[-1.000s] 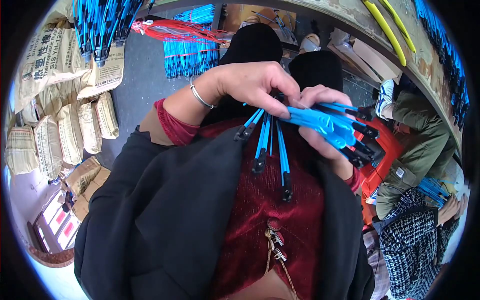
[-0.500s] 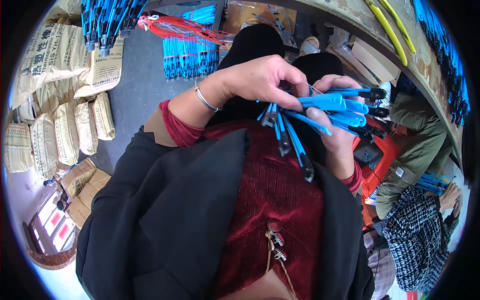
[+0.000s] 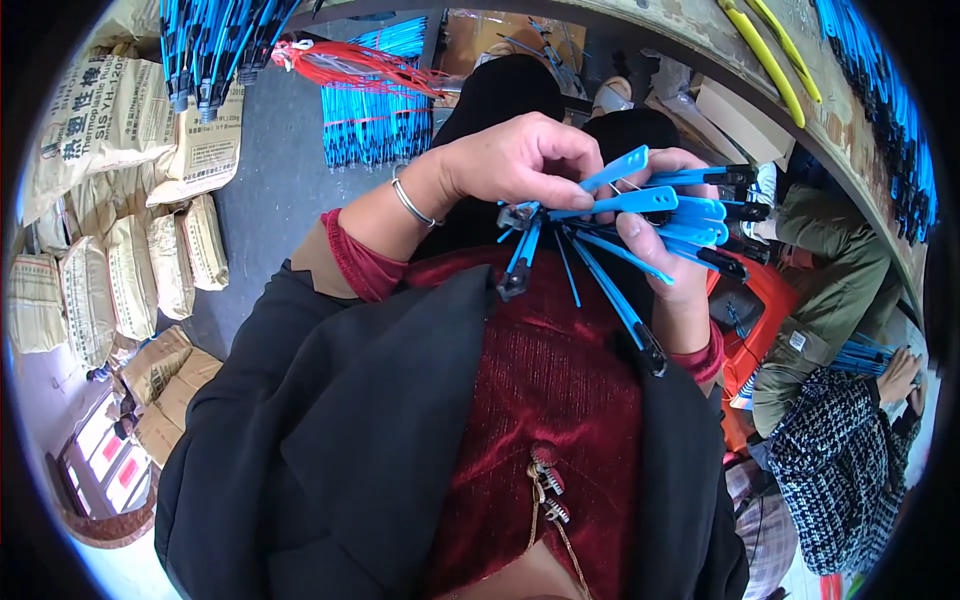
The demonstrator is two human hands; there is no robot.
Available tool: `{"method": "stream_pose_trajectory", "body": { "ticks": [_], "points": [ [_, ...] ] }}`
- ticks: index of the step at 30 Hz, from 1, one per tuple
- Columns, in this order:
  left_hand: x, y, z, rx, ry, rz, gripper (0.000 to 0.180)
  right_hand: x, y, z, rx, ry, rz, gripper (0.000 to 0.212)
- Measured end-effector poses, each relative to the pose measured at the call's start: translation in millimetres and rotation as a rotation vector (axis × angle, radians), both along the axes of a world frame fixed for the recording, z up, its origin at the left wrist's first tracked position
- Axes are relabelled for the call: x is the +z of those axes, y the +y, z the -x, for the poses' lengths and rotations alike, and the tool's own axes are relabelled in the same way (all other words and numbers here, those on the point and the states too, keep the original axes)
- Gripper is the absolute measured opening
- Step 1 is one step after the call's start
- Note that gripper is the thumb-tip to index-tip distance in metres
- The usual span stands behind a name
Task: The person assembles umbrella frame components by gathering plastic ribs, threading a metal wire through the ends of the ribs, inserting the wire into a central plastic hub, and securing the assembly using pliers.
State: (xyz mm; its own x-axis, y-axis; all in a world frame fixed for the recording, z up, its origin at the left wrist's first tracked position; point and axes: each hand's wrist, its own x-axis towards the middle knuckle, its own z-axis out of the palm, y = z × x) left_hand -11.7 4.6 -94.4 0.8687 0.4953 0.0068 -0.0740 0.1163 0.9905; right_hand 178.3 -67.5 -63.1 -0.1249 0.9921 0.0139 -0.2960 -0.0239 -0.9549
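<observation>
Stacked sacks [image 3: 120, 250] lie far left of the bunch of blue strips [image 3: 650, 215], and a tied bundle of the same strips [image 3: 370, 125] rests on the floor beyond it. The bunch, held chest-high, looks partly gathered: several strips hang loose below. The right hand [image 3: 665, 250] is closed round the bunch, wrist bent upward. The left hand [image 3: 520, 160], palm down, pinches one strip's end with its fingers [image 3: 575, 185].

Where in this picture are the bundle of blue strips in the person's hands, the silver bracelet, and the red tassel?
blue strips [image 3: 680, 205], head view, flat perforated ends of the bundle.
silver bracelet [image 3: 408, 200], head view, band across the left wrist.
red tassel [image 3: 350, 65], head view, middle of the red strands.
</observation>
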Motion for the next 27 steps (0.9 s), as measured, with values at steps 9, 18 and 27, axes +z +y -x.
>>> {"method": "stream_pose_trajectory", "body": {
  "ticks": [9, 18, 27],
  "points": [
    [-2.9, 0.6, -7.6, 0.05, -0.052, 0.082, 0.015, -6.5, 9.9, -0.1, 0.031, -0.07, -0.131, 0.045],
    [5.9, -7.2, -6.5, 0.136, -0.156, 0.617, 0.016, 0.5, 6.4, 11.1, -0.089, 0.1, 0.012, 0.052],
    [-3.6, -3.3, -4.2, 0.111, -0.145, 0.335, 0.017, -2.7, -0.6, 14.9, -0.174, -0.111, -0.074, 0.054]
  ]
}}
